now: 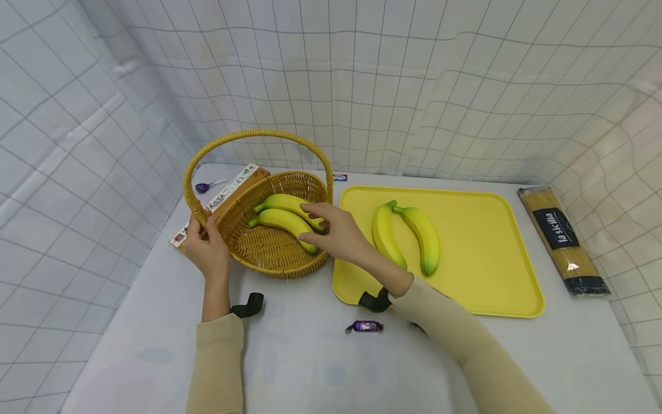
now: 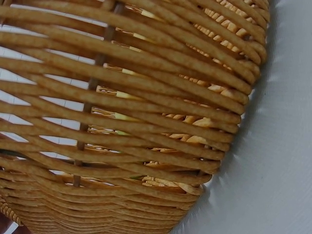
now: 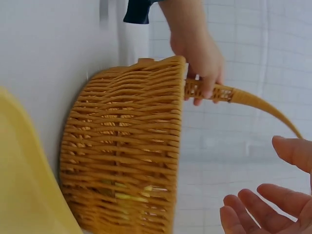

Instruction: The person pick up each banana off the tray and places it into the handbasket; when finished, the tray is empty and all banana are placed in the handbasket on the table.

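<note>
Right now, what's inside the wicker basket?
Two bananas lie side by side in the wicker basket. The right hand hovers open over their near ends and hides them. The left hand grips the handle base.

- 4 bananas: 2 in wicker basket (image 1: 269, 253) – (image 1: 283, 202), (image 1: 281, 221); 2 on yellow tray (image 1: 486, 253) – (image 1: 385, 233), (image 1: 425, 236)
- 1 basket, 1 tray
- 2 pasta packs: box (image 1: 222, 201), spaghetti bag (image 1: 562, 238)
- 1 purple wrapped candy (image 1: 365, 327)
- 1 purple lollipop (image 1: 203, 187)
- 2 hands: (image 1: 207, 247), (image 1: 336, 230)
</note>
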{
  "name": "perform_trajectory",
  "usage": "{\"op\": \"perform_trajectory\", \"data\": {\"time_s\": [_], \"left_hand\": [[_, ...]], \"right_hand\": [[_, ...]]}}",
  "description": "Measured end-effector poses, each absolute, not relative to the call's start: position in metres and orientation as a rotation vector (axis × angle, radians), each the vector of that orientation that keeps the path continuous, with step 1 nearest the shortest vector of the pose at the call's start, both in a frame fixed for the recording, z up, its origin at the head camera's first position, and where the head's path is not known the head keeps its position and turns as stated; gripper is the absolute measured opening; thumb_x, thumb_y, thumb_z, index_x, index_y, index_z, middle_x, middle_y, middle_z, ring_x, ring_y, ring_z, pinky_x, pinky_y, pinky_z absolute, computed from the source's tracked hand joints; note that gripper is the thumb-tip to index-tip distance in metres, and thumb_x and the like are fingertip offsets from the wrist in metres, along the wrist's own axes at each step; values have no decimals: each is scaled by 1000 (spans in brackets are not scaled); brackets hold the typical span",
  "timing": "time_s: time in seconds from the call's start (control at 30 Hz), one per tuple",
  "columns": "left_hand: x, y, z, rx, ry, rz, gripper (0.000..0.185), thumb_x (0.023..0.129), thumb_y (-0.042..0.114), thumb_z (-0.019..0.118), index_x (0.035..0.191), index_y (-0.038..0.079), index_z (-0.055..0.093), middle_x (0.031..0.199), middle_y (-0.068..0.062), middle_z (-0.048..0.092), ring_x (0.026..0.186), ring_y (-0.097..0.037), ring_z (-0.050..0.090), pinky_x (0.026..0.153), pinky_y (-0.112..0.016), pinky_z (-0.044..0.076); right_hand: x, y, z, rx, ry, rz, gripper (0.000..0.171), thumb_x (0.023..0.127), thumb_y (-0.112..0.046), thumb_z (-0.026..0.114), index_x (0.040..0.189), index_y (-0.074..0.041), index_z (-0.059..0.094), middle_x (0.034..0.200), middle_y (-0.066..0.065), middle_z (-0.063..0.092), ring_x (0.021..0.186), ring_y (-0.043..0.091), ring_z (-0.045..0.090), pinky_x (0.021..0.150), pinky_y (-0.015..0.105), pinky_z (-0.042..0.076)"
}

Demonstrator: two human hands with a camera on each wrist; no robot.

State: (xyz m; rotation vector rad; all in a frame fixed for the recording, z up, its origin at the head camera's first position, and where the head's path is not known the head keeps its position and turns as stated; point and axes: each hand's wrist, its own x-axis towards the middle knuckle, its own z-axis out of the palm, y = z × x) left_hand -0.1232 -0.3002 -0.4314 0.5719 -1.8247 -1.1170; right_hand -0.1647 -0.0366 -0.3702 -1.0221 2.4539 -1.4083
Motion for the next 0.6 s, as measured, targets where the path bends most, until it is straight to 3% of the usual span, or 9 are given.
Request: {"op": "perform_trajectory", "data": {"time_s": [0.27, 0.6], "left_hand": [[-124, -299, -431, 558, -1817, -1111, 25, 96, 10, 54, 108, -8, 67, 101, -23, 68, 75, 5, 49, 66, -13, 39], [-123, -299, -431, 573, -1811, -1119, 27, 96, 11, 53, 110, -8, 67, 103, -24, 68, 76, 5, 51, 69, -13, 41]], "right_hand": [[-152, 17, -361, -1096, 2444, -1520, 58, 86, -17, 75, 139, -8, 54, 134, 11, 59, 116, 26, 60, 95, 42, 52], [-156, 92, -367, -921, 2586, -1617, 59, 84, -7, 75, 139, -7, 54, 135, 11, 59, 119, 29, 58, 98, 44, 50]]}}
